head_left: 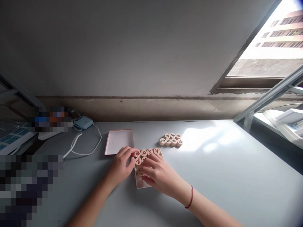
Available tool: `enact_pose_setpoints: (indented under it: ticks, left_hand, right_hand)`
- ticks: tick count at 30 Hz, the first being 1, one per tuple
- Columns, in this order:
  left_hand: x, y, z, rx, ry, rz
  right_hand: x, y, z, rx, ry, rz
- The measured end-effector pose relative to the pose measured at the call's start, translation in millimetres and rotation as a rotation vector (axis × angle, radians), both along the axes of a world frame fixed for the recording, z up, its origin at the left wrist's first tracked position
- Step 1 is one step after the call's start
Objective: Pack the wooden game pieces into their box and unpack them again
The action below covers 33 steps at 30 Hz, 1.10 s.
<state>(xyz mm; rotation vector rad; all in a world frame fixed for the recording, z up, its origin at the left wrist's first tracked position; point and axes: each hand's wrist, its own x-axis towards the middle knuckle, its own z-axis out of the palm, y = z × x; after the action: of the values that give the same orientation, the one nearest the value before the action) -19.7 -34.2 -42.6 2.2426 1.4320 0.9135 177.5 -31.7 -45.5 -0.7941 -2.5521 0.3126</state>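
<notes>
The lid (118,142) lies off, beside the left hand (120,164), whose thumb and fingers stand apart at the box's (141,184) edge. Red-marked pieces (143,153) fill its far row; its near end shows bare floor. The right hand's (159,171) fingertips meet a piece (140,172), pinch unclear. Black-marked pieces (173,141) sit outside, on the table (213,179).

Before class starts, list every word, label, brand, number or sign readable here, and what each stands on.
No text reads with certainty.
Red-lettered pieces in the open box: characters too small and blurred to read.
Black-lettered pieces outside it: characters too small to read.
Dark-marked piece by the right hand: partly hidden, unreadable.
Pale blue device: its mark is too faint to read.
White item at far right: print too blurred.
</notes>
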Motion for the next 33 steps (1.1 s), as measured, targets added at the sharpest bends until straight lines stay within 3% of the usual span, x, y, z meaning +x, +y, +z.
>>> enact_pose_setpoints:
  ticks: [6, 10, 12, 14, 16, 18, 21, 24, 29, 33]
  left_hand:
    - [3, -1, -1.7, -0.005, -0.047, -0.002]
    - [4, 0, -1.8, -0.008, -0.061, -0.008]
    - [3, 0, -1.7, -0.017, -0.066, -0.016]
    - [3, 0, -1.7, -0.027, -0.071, -0.024]
    - [3, -1, -1.5, -0.035, -0.078, -0.03]
    - [2, -2, -0.8, -0.04, -0.087, -0.032]
    - [2, -2, 1.3, -0.039, -0.098, -0.041]
    - [1, -3, 3.5, -0.032, -0.106, -0.066]
    - [0, -2, 3.4, -0.019, -0.104, -0.097]
    - [1, -3, 1.1, 0.003, -0.085, -0.07]
  right_hand:
    - [-6, -2, -4.4, 0.062, -0.043, 0.005]
    - [0, 6, 6.0, 0.0, 0.026, -0.007]
    - [11, 22, 15.0, -0.043, 0.066, -0.155]
    - [25, 46, 23.8, -0.082, 0.052, -0.43]
    - [38, 73, 30.0, -0.135, -0.084, -0.695]
    - [47, 97, 33.0, -0.214, -0.248, -0.81]
    - [51, 119, 32.4, -0.331, -0.402, -0.809]
    - [50, 124, 28.6, -0.375, -0.439, -0.783]
    - [48, 125, 25.0, -0.379, -0.422, -0.744]
    - [45, 119, 34.2, -0.344, -0.306, -0.735]
